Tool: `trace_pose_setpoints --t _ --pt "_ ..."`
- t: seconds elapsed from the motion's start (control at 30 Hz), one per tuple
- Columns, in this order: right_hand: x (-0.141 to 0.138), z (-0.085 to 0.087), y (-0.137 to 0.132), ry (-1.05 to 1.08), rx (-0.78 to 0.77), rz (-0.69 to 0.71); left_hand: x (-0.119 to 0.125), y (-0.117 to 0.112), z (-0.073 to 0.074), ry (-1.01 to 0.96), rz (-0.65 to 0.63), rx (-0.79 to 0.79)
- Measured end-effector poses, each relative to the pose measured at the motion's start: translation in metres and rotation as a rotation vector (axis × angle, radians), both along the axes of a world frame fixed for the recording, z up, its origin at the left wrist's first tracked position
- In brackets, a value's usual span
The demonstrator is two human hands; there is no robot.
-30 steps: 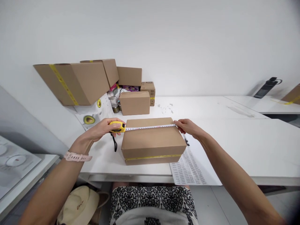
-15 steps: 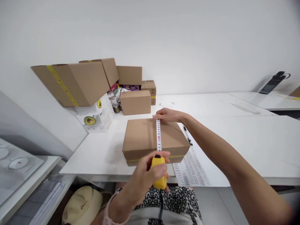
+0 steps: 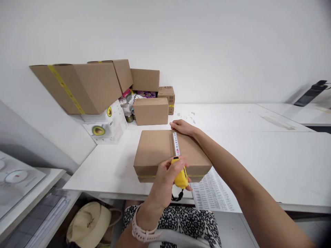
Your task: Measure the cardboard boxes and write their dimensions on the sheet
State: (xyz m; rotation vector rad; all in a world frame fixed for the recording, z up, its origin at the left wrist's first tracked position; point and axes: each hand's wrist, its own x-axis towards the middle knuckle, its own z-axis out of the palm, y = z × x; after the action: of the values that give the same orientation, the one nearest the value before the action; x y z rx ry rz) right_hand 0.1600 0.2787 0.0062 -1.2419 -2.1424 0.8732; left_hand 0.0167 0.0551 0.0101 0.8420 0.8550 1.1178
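Observation:
A closed cardboard box [image 3: 155,148] lies on the white table in front of me. Wrapped round the yellow case of a tape measure [image 3: 181,177], my left hand [image 3: 169,174] is over the box's near edge. The white blade [image 3: 176,144] runs from the case across the box top to its far edge. There my right hand [image 3: 183,126] has its fingers curled closed at the blade's end; the tip itself is hidden. A black wrist strap [image 3: 178,196] dangles below the case.
Several cardboard boxes [image 3: 151,112] stand at the back left, some on white cartons with avocado pictures [image 3: 102,131]. A printed sheet [image 3: 214,193] lies partly under the box and my right arm. A dark bottle [image 3: 311,93] is far right, a cap [image 3: 89,222] below left.
My left hand has brought the yellow case forward over the box, and less blade shows. My right hand stays by the far edge. The view has shifted slightly.

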Motion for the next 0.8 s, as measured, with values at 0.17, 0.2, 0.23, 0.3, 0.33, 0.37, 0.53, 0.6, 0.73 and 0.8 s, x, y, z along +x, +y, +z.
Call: trace_pose_setpoints --t 0.17,0.2,0.23,0.3,0.33,0.37,0.53,0.6,0.73,0.8 --pt "0.004 0.003 -0.005 0.167 -0.176 -0.056 -0.004 0.017 0.011 0.002 0.02 0.01" --pt "0.004 0.005 -0.008 0.174 -0.169 -0.074 -0.004 0.021 0.013 0.001 0.018 0.009" --pt "0.004 0.007 -0.011 0.174 -0.158 -0.092 -0.004 0.026 0.016 -0.004 0.014 0.009" --pt "0.003 0.013 -0.018 0.161 -0.147 -0.124 -0.004 0.036 0.02 -0.016 0.011 0.002" --pt "0.003 0.017 -0.022 0.154 -0.152 -0.132 -0.004 0.04 0.021 -0.019 0.018 -0.007" --pt "0.002 0.021 -0.027 0.145 -0.159 -0.134 -0.004 0.044 0.022 -0.019 0.027 -0.023" --pt "0.001 0.031 -0.04 0.068 -0.113 -0.124 -0.006 0.058 0.027 -0.028 0.024 -0.12" --pt "0.002 0.027 -0.036 0.066 -0.04 -0.119 -0.008 0.06 0.029 -0.041 0.008 -0.151" --pt "0.006 0.008 -0.016 0.12 -0.034 0.037 -0.009 0.049 0.028 -0.068 -0.023 -0.169" --pt "0.008 -0.001 -0.007 0.14 -0.066 0.101 -0.007 0.033 0.023 -0.063 -0.027 -0.127"
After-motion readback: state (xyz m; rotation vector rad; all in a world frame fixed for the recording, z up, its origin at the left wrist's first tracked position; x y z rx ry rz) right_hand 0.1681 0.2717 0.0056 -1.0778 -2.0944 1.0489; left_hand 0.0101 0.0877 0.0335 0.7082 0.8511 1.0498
